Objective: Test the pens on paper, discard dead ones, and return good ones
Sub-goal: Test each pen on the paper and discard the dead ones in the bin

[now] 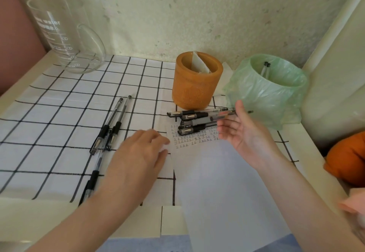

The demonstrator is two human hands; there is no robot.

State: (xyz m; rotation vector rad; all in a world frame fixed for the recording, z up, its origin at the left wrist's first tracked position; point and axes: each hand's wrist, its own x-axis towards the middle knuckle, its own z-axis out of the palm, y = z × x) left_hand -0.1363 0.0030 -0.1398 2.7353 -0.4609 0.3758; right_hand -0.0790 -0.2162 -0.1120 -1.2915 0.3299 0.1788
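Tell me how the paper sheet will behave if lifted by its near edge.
The paper likely flops: it looks thin and hangs past the table edge. Lifting it would probably roll the pens piled on its far end.

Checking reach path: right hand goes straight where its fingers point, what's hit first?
Probably the pile of black-capped clear plastic pens at the top of the white paper sheet; the open right hand points its fingers left at it. Its height above them is unclear.

Glass jug (65, 34): "water" + vol. marks; paper (217, 182): handwritten rows, illegible.
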